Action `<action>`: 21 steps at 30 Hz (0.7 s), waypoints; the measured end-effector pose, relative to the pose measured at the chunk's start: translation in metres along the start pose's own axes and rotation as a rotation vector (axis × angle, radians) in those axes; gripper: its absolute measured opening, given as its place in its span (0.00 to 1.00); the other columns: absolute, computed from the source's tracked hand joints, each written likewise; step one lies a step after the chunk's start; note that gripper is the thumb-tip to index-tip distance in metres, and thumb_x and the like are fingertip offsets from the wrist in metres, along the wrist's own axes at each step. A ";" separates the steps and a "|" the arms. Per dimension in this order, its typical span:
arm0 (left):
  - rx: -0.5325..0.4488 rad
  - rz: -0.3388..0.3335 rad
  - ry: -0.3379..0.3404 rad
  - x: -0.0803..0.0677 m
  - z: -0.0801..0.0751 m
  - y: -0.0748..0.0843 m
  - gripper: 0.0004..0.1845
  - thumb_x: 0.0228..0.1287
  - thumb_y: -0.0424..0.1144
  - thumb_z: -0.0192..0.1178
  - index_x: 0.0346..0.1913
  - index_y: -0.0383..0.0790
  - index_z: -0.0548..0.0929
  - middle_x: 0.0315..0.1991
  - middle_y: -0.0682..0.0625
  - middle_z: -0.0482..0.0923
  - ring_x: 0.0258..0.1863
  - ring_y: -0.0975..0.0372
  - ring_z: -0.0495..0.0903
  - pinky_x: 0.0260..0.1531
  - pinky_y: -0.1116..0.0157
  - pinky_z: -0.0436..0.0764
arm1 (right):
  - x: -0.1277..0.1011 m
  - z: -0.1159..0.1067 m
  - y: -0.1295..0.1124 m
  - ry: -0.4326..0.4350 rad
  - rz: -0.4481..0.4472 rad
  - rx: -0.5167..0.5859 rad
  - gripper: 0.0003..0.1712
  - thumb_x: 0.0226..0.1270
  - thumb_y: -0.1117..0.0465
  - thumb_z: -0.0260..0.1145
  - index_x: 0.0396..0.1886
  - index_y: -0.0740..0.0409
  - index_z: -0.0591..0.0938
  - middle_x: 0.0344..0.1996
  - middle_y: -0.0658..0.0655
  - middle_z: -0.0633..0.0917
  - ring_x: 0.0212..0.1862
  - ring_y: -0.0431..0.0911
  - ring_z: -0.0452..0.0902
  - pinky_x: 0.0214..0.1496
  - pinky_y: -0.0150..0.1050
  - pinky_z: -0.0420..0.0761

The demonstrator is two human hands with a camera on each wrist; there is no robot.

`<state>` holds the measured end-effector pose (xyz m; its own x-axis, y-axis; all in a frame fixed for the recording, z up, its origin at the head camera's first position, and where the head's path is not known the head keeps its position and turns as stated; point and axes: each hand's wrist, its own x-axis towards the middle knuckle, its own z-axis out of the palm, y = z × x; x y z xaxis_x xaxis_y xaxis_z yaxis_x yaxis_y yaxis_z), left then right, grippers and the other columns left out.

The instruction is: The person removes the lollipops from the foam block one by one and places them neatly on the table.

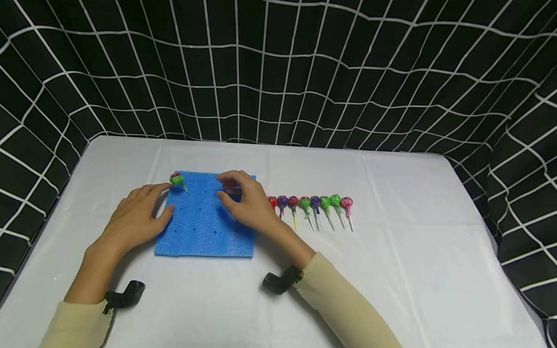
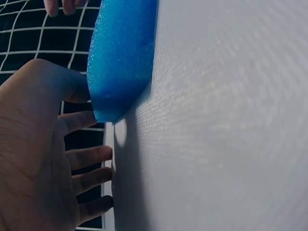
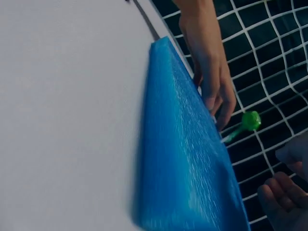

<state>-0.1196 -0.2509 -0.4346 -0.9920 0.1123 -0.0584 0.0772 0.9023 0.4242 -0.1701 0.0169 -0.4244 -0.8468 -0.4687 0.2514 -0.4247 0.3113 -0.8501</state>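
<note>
A blue foam board with small holes lies flat on the white table. One green lollipop stands stuck in its far left corner, also seen in the right wrist view as the green lollipop. My left hand rests with straight fingers against the board's left edge, thumb on the foam; the left wrist view shows the left hand beside the foam board. My right hand hovers over the board's far right part, fingers loosely curled, thumb and forefinger apart, nothing visible between them.
A row of several wrapped lollipops, red, purple, green and pink, lies just right of the board. A black curtain with a white grid closes off the back and both sides of the table.
</note>
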 end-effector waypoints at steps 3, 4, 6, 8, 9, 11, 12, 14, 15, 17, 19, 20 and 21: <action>-0.001 -0.004 0.000 0.000 0.001 0.002 0.32 0.78 0.48 0.54 0.79 0.40 0.67 0.77 0.29 0.66 0.77 0.30 0.61 0.73 0.28 0.63 | 0.006 0.008 0.001 -0.019 0.015 0.017 0.20 0.74 0.69 0.66 0.63 0.68 0.80 0.60 0.68 0.84 0.60 0.57 0.85 0.65 0.45 0.87; -0.003 -0.004 0.001 -0.001 0.000 0.001 0.32 0.78 0.48 0.54 0.79 0.40 0.67 0.77 0.29 0.66 0.77 0.30 0.61 0.73 0.28 0.63 | 0.008 0.011 0.001 -0.022 0.019 0.023 0.20 0.74 0.69 0.66 0.63 0.69 0.80 0.60 0.68 0.84 0.60 0.57 0.85 0.65 0.44 0.88; -0.009 -0.005 0.000 -0.002 0.000 0.001 0.33 0.78 0.48 0.54 0.79 0.39 0.66 0.77 0.29 0.66 0.77 0.30 0.61 0.73 0.28 0.63 | 0.012 0.017 0.000 -0.024 0.031 0.029 0.20 0.74 0.69 0.66 0.63 0.68 0.80 0.59 0.68 0.85 0.59 0.56 0.86 0.64 0.42 0.88; -0.014 -0.007 -0.004 -0.003 0.002 0.002 0.33 0.78 0.49 0.54 0.80 0.39 0.66 0.77 0.29 0.66 0.78 0.30 0.61 0.74 0.28 0.62 | 0.014 0.021 0.001 -0.032 0.042 0.027 0.20 0.74 0.69 0.67 0.63 0.68 0.81 0.59 0.67 0.85 0.58 0.56 0.87 0.63 0.41 0.88; -0.016 -0.008 -0.006 -0.003 0.002 0.002 0.33 0.78 0.49 0.54 0.80 0.39 0.66 0.77 0.29 0.66 0.78 0.31 0.61 0.74 0.28 0.62 | 0.015 0.023 0.001 -0.041 0.046 0.019 0.20 0.74 0.69 0.67 0.63 0.68 0.81 0.59 0.67 0.85 0.58 0.56 0.87 0.63 0.40 0.88; -0.014 -0.011 -0.005 -0.005 0.003 0.002 0.33 0.78 0.49 0.54 0.79 0.38 0.66 0.77 0.29 0.66 0.78 0.31 0.61 0.75 0.28 0.61 | 0.017 0.028 0.001 -0.064 0.048 -0.003 0.21 0.74 0.68 0.68 0.64 0.67 0.80 0.60 0.66 0.85 0.58 0.55 0.87 0.63 0.37 0.88; -0.013 -0.012 -0.004 -0.006 0.004 0.002 0.33 0.78 0.49 0.55 0.79 0.38 0.66 0.76 0.29 0.66 0.78 0.31 0.61 0.75 0.28 0.61 | 0.019 0.030 0.000 -0.076 0.050 -0.013 0.21 0.73 0.67 0.68 0.64 0.66 0.80 0.61 0.66 0.84 0.58 0.55 0.87 0.63 0.36 0.87; -0.009 -0.010 0.002 -0.006 0.004 0.001 0.33 0.78 0.49 0.55 0.79 0.38 0.66 0.76 0.29 0.66 0.78 0.31 0.61 0.76 0.29 0.61 | 0.022 0.033 0.000 -0.096 0.054 -0.034 0.22 0.74 0.66 0.68 0.65 0.65 0.80 0.62 0.65 0.84 0.59 0.54 0.87 0.63 0.33 0.86; -0.008 -0.009 0.005 -0.006 0.004 0.001 0.33 0.78 0.48 0.55 0.79 0.37 0.66 0.76 0.29 0.66 0.78 0.31 0.61 0.76 0.29 0.61 | 0.024 0.034 0.000 -0.100 0.055 -0.040 0.22 0.74 0.66 0.68 0.65 0.64 0.80 0.62 0.65 0.83 0.59 0.54 0.87 0.63 0.32 0.86; -0.006 -0.008 0.006 -0.005 0.003 0.002 0.33 0.78 0.48 0.54 0.79 0.38 0.66 0.76 0.29 0.66 0.78 0.31 0.60 0.76 0.29 0.61 | 0.028 0.037 0.000 -0.101 0.058 -0.041 0.22 0.74 0.66 0.68 0.65 0.64 0.80 0.62 0.64 0.83 0.59 0.54 0.87 0.63 0.31 0.85; -0.002 -0.006 0.006 -0.004 0.002 0.001 0.33 0.78 0.48 0.54 0.79 0.38 0.66 0.76 0.29 0.66 0.78 0.31 0.61 0.76 0.29 0.61 | 0.031 0.039 0.000 -0.098 0.059 -0.032 0.22 0.74 0.66 0.68 0.66 0.64 0.80 0.63 0.64 0.84 0.59 0.53 0.87 0.63 0.31 0.86; 0.000 -0.006 0.004 -0.003 0.002 0.001 0.33 0.78 0.48 0.54 0.79 0.38 0.66 0.76 0.29 0.66 0.78 0.31 0.61 0.76 0.29 0.61 | 0.033 0.040 0.000 -0.096 0.058 -0.027 0.22 0.74 0.66 0.68 0.66 0.64 0.80 0.63 0.64 0.84 0.60 0.53 0.87 0.63 0.31 0.86; 0.002 -0.006 0.002 -0.003 0.001 0.001 0.33 0.78 0.48 0.54 0.79 0.38 0.66 0.76 0.29 0.66 0.78 0.32 0.61 0.76 0.29 0.61 | 0.035 0.042 0.000 -0.094 0.058 -0.023 0.22 0.74 0.66 0.68 0.66 0.64 0.79 0.62 0.63 0.85 0.60 0.53 0.87 0.63 0.31 0.86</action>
<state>-0.1166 -0.2498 -0.4350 -0.9926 0.1064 -0.0590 0.0717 0.9036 0.4224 -0.1865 -0.0344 -0.4345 -0.8370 -0.5245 0.1562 -0.3835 0.3585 -0.8511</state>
